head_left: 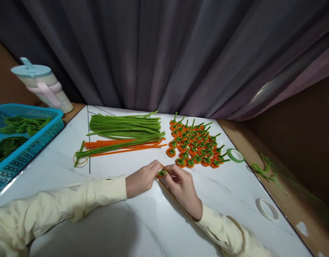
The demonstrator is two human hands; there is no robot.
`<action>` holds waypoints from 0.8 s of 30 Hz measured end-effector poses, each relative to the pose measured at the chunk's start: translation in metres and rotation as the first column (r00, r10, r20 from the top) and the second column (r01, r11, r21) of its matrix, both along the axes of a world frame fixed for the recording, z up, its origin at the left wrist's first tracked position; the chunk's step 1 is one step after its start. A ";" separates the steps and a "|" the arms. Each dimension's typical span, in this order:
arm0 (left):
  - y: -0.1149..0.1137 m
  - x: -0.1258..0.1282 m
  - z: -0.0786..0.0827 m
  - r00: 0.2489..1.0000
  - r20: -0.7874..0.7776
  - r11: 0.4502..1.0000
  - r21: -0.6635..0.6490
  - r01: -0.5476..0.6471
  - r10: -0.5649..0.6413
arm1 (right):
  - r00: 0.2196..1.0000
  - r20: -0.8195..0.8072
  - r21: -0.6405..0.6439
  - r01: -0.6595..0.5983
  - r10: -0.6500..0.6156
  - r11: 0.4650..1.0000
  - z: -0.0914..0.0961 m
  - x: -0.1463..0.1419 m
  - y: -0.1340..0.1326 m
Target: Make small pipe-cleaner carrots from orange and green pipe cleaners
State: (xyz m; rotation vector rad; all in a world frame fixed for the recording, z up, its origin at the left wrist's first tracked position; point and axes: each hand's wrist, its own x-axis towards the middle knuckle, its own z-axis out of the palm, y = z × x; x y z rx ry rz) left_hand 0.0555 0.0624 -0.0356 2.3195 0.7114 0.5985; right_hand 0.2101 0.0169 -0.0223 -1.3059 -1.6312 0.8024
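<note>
My left hand [143,177] and my right hand [183,188] meet near the middle of the white table. Their fingers pinch a small orange-and-green pipe-cleaner pumpkin [161,173] between them, mostly hidden by the fingertips. Under my right hand a thin brown strip [168,192] runs diagonally; what it is I cannot make out. Just beyond my right hand stand several finished-looking orange pumpkins [192,142] with green tops and upright stems. Beyond my left hand lie a bundle of green pipe cleaners [124,125] and a smaller bundle of orange pipe cleaners [105,144], with a few green ones across it.
On the left are a blue basket [44,137] with green pieces inside and a lidded tumbler [46,85]. A green tape roll [236,155] and a white tape roll [267,209] lie at right, near green scraps [263,166]. A dark curtain [153,53] hangs behind the table [100,217].
</note>
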 end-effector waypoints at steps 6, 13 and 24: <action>0.000 0.000 0.006 0.999 0.029 0.995 -0.090 -0.035 0.037 | 0.983 0.185 0.208 -0.054 0.015 0.977 0.002 0.003 0.000; 0.002 -0.002 0.013 0.983 0.057 0.898 -0.418 -0.136 0.175 | 0.986 0.152 0.292 -0.105 0.062 0.951 0.003 0.011 0.001; 0.002 -0.004 0.011 0.978 0.121 0.851 -0.518 -0.083 0.169 | 0.982 0.186 0.407 -0.069 -0.009 0.911 -0.004 0.011 -0.002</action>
